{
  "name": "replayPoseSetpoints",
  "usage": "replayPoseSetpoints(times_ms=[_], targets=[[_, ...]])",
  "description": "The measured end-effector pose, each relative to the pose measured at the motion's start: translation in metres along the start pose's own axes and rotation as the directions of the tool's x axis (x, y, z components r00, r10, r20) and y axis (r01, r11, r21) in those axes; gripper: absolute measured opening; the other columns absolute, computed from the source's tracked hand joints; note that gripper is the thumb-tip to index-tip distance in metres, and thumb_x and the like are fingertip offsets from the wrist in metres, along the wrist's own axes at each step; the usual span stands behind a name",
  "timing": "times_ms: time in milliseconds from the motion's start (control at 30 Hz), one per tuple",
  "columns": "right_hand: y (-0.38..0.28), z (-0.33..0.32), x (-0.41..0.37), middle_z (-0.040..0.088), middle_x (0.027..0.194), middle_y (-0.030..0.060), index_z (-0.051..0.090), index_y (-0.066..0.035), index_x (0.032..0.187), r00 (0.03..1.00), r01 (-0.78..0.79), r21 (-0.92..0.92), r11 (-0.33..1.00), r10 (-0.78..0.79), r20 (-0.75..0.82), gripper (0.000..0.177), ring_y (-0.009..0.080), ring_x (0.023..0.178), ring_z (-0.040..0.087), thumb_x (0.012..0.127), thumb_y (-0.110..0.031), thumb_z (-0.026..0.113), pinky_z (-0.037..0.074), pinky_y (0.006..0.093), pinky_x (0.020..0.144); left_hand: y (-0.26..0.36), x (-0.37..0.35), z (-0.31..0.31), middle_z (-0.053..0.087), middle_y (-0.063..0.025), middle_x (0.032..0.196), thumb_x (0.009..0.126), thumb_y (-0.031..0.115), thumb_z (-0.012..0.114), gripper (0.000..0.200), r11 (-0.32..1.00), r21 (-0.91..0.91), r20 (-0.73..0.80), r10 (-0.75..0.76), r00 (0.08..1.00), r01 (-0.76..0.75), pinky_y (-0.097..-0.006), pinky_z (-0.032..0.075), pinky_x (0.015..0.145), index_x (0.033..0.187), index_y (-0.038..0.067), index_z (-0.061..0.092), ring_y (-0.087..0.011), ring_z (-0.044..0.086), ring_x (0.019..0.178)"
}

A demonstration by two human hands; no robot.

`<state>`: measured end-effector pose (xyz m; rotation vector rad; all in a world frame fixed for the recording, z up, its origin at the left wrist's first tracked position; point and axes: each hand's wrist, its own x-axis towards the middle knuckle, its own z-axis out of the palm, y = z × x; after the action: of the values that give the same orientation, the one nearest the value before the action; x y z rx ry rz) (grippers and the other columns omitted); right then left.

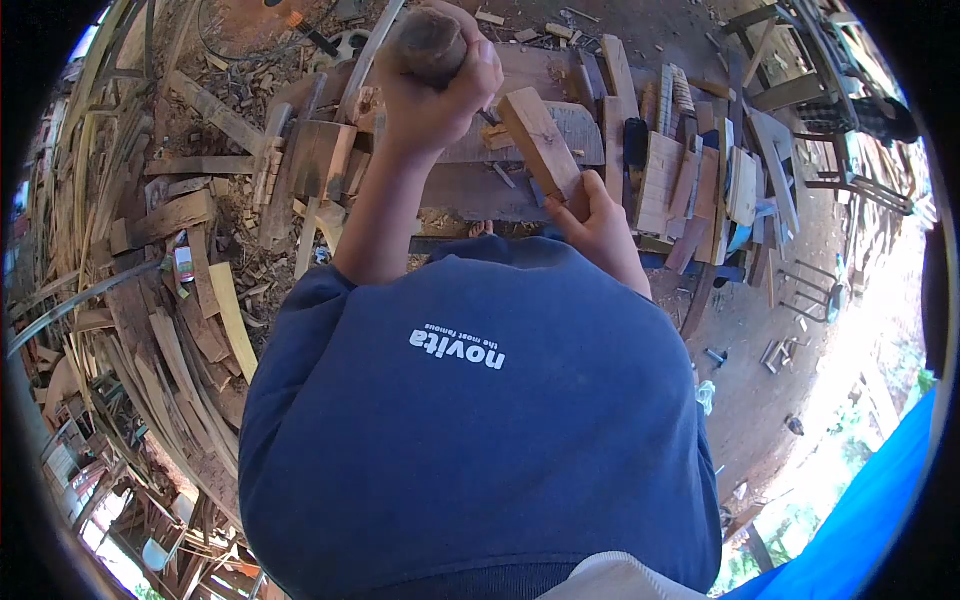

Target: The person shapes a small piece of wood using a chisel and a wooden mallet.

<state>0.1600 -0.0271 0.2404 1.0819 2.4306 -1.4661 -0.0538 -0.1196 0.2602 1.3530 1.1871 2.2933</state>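
Gripping a mallet [432,40], the left hand [440,95] is clamped tight round its rounded wooden body, fingers wrapped fully, at far centre. The right hand [595,222] is closed on the near end of a block [540,140], thumb on the block's face.

- Block: pale wood, tilted, far end leaning left. It runs from the right hand toward the left hand and stops just right of the left fist. Cannot tell whether they touch.
- Mallet sits above the fist, left of the block's far end and apart from it.
- Block rests over a wide plank [470,190].
- Boards [690,180] stand stacked just right of the right hand.
- Offcuts [180,220] litter the ground at left.
- Blue shirt [480,430] fills the near view.
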Motion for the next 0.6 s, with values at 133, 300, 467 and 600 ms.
replayPoseSetpoints(times_ms=[133,300,467,600], targets=[[0.003,-0.011,0.0,0.066,0.092,0.0248,0.05,-0.001,0.105,0.995,0.063,0.021,0.998,-0.062,-0.081,0.034,0.0348,0.09,0.066,0.09,-0.027,0.066,0.049,0.0406,0.08,0.003,-0.001,0.002,0.048,-0.0032,0.061,0.096,0.007,0.05,0.004,0.999,0.03,-0.033,-0.04,0.999,0.041,-0.0266,0.041,0.045,0.095,0.008,0.046,-0.0102,0.046,0.05],[-0.052,-0.068,-0.004,0.06,0.082,0.0131,0.052,0.0,0.1,0.955,0.247,0.098,0.964,-0.224,-0.195,0.034,0.0178,0.076,0.057,0.089,-0.026,0.07,0.046,0.0341,0.068,0.007,0.001,0.006,0.048,-0.0025,0.058,0.095,0.007,0.052,0.006,0.996,0.077,-0.067,-0.032,0.997,0.037,-0.0262,0.04,0.045,0.092,0.007,0.047,-0.0098,0.045,0.049],[-0.126,-0.109,-0.019,0.056,0.077,0.0059,0.054,-0.002,0.101,0.825,0.544,0.06,0.837,-0.52,-0.22,0.034,0.0102,0.071,0.049,0.086,-0.025,0.073,0.042,0.0275,0.06,0.007,0.001,0.006,0.05,-0.0024,0.058,0.095,0.01,0.056,0.01,0.996,0.023,-0.048,-0.079,0.996,0.081,-0.0253,0.039,0.045,0.092,0.006,0.048,-0.0096,0.045,0.047],[-0.163,-0.113,-0.023,0.054,0.08,0.0011,0.052,-0.001,0.11,0.605,0.778,-0.125,0.616,-0.788,-0.119,0.03,0.0073,0.066,0.05,0.091,-0.018,0.068,0.04,0.0226,0.057,0.007,0.001,0.005,0.061,-0.0011,0.076,0.082,-0.003,0.062,0.008,0.991,-0.036,-0.116,-0.134,0.984,0.131,-0.0217,0.047,0.059,0.085,0.003,0.057,-0.0061,0.058,0.066]])
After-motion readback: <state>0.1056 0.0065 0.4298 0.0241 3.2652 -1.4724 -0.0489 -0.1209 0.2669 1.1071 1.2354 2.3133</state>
